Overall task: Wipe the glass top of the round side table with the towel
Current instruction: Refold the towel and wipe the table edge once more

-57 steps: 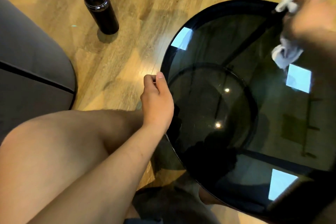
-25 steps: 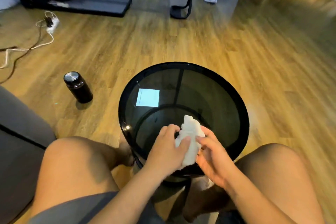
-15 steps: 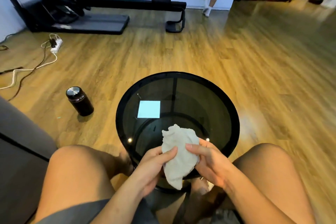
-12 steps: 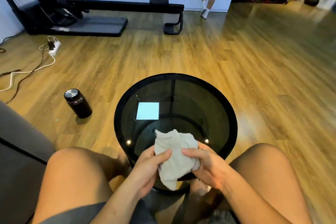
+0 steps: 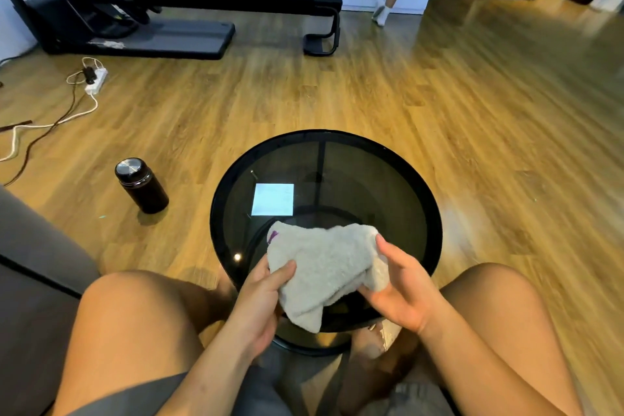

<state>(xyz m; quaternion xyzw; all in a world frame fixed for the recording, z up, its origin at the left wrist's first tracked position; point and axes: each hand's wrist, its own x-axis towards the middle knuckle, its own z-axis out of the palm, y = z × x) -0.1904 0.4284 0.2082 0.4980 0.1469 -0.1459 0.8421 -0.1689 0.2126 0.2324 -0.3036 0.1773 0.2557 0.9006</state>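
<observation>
Since half a second ago the towel (image 5: 324, 267) has been drawn out wider between the hands, from a bunched wad to a broader fold.

Head view: the left hand (image 5: 266, 300) pinches the towel's left edge, thumb on top and fingers beneath. The right hand (image 5: 401, 287) has its fingers curled round the right end. Both are clamped on the cloth, probably to refold it and present a fresh face for wiping. The towel hangs over the near part of the glass top (image 5: 371, 186), one corner drooping past the near rim of the round side table (image 5: 216, 213). Whether it touches the glass cannot be told.

The person sits with a knee on each side of the table, which keeps the whole top within reach. A dark flask (image 5: 141, 191) stands on the wooden floor (image 5: 506, 145) to the left, well apart, likely set aside so that nothing stands on the glass.
</observation>
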